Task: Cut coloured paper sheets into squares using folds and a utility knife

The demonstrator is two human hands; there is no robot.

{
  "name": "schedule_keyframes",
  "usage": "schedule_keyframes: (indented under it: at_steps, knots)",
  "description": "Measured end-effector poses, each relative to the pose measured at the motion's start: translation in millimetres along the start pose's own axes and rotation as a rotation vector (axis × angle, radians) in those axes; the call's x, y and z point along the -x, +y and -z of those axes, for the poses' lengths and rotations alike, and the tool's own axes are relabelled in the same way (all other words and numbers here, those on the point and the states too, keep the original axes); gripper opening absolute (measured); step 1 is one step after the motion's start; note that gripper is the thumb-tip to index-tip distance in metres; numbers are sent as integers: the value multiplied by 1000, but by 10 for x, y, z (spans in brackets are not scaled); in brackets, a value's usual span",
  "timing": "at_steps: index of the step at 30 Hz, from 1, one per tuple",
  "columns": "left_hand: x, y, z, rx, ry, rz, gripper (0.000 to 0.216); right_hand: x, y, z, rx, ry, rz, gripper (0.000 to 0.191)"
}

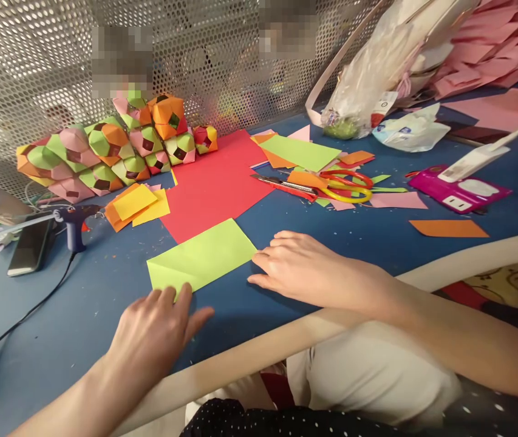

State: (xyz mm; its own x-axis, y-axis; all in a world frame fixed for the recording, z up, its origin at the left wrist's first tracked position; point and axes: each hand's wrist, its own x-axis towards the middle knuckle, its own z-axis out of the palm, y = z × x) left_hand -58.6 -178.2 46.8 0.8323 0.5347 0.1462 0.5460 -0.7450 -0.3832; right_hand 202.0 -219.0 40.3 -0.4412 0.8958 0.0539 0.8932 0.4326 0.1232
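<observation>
A light green sheet of paper (201, 255), rectangular and creased near its left end, lies on the blue table with its upper edge over a red sheet (217, 182). My left hand (156, 325) rests its fingertips on the paper's lower left edge, thumb spread to the right. At the paper's right corner is my right hand (297, 267), palm down, its fingertips by the corner and its fingers stretched out. Neither hand grips the paper.
Folded paper balls (104, 145) are stacked along the perforated metal screen. A blue glue gun (74, 224) and a phone (33, 246) lie at left, with yellow paper pieces (143, 206) nearby. Scissors (345, 185) lie among scraps; a purple packet (459, 189) is at right.
</observation>
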Motion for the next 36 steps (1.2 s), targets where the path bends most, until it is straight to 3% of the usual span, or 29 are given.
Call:
schedule_keyframes:
  at_steps: [2,4,9,15,19,27,36]
  knots:
    - [-185,-131,-90,65,33,86,45,0,23,31,-27,6,1,28]
    - [-334,-245,-239,169,72,139,55,-9,56,66,-77,-8,-19,24]
    - [-414,-325,-548,313,-42,198,62,-97,407,61,-221,5,-127,26]
    - [-344,-268,-549,287,-4,200,52,-207,1186,-292,-104,140,-462,34]
    - [-357,-287,-574,302,32,219,54,-212,1453,-519,-71,145,-558,30]
    - [-408,-276,-598,282,25,231,58,-216,1445,-634,-134,303,-516,34]
    - [-400,-281,-604,274,68,221,50,-222,1142,-654,-382,394,-228,33]
